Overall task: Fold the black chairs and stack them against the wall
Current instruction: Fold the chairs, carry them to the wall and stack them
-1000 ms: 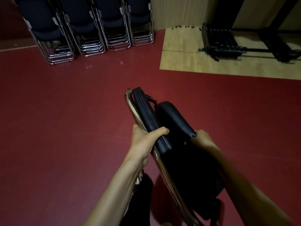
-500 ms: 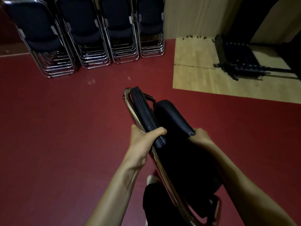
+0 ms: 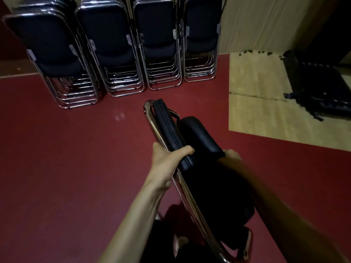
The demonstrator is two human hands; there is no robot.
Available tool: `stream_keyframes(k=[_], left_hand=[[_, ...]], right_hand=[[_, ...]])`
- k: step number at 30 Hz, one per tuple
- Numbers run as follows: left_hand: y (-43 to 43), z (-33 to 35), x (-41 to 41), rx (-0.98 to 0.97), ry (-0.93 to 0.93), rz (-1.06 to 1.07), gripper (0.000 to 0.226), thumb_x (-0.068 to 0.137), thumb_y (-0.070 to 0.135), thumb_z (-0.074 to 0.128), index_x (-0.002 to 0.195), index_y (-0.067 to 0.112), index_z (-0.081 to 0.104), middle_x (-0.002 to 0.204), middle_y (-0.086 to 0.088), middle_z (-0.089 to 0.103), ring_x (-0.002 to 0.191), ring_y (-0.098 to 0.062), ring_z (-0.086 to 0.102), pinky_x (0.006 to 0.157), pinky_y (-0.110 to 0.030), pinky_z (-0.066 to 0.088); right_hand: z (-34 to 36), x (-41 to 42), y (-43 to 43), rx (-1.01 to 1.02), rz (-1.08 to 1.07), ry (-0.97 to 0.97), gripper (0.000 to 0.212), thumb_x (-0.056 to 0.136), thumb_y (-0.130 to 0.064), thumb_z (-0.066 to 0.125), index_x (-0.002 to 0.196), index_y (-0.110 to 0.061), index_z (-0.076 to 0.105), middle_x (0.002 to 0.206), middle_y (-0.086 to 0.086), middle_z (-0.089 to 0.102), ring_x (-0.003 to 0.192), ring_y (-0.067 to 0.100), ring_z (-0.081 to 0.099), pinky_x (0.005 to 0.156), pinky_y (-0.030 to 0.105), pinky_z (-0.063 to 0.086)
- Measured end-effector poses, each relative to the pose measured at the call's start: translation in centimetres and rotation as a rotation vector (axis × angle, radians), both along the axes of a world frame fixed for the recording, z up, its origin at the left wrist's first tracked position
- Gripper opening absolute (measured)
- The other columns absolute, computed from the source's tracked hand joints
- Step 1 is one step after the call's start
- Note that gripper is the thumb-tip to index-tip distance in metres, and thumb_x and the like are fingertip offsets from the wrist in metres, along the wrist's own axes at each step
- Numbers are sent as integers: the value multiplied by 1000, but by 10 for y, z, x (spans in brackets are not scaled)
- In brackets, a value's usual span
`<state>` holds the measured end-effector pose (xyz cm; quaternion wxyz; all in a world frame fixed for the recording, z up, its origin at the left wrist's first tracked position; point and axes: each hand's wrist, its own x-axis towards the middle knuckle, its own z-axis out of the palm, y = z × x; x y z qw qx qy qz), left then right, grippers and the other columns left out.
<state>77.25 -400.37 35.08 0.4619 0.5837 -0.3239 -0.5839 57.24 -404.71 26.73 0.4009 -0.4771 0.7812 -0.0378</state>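
The folded chair hangs tilted in front of me above the red floor. My left hand grips its chrome frame and backrest, thumb curled over the pad. My right hand holds the seat's near edge, fingers hidden beneath. Near ahead, four stacks of folded chairs lean at the wall; a wooden patch lies to the right.

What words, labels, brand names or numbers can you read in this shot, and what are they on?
None can be read.
The folded chair held by the left hand and right hand shows no lettering.
The stacked chairs have grey tabs on their frames, too blurred to show any marks.
The red floor and wall panels bear no text.
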Motion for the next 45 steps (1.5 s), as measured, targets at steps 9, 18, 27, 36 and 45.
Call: stream_keyframes(k=[9, 18, 27, 36, 45], left_hand=[[-273, -1, 36, -25, 20, -75, 15, 72, -12, 72, 83, -6, 63, 68, -15, 60, 53, -18, 61, 50, -24, 52], [-521, 6, -8, -23, 41, -99, 15, 71, -15, 72, 81, -6, 65, 64, -12, 63, 50, -16, 63, 48, -25, 52], [-745, -7, -88, -19, 75, -30, 20, 74, -12, 74, 68, 6, 67, 59, -4, 68, 50, -16, 66, 48, -25, 54], [-977, -28, -157, 43, 118, 1, 10, 76, -9, 71, 81, -1, 67, 70, -9, 69, 60, -21, 69, 55, -28, 56], [-1122, -41, -250, 145, 9, 248, 38, 67, -8, 80, 103, -4, 66, 89, -16, 74, 80, -24, 73, 69, -30, 60]], right_hand=[[-8, 35, -258, -17, -52, -23, 31, 93, -11, 52, 120, 0, 60, 120, 19, 61, 112, 33, 58, 82, 30, 43], [-7, -12, -494, -22, -61, -61, 26, 95, -18, 48, 107, -2, 64, 108, 20, 63, 96, 24, 60, 77, 28, 41], [-5, -93, -737, -58, 20, -44, 33, 89, -29, 53, 108, -5, 66, 107, 19, 65, 103, 31, 62, 74, 25, 37], [-22, -162, -979, -64, 69, -38, 29, 89, -16, 57, 111, 3, 64, 108, 22, 66, 97, 30, 63, 71, 24, 36], [-32, -227, -1165, -12, 307, -36, 41, 69, -36, 54, 97, -9, 67, 99, 20, 64, 97, 30, 63, 75, 31, 42]])
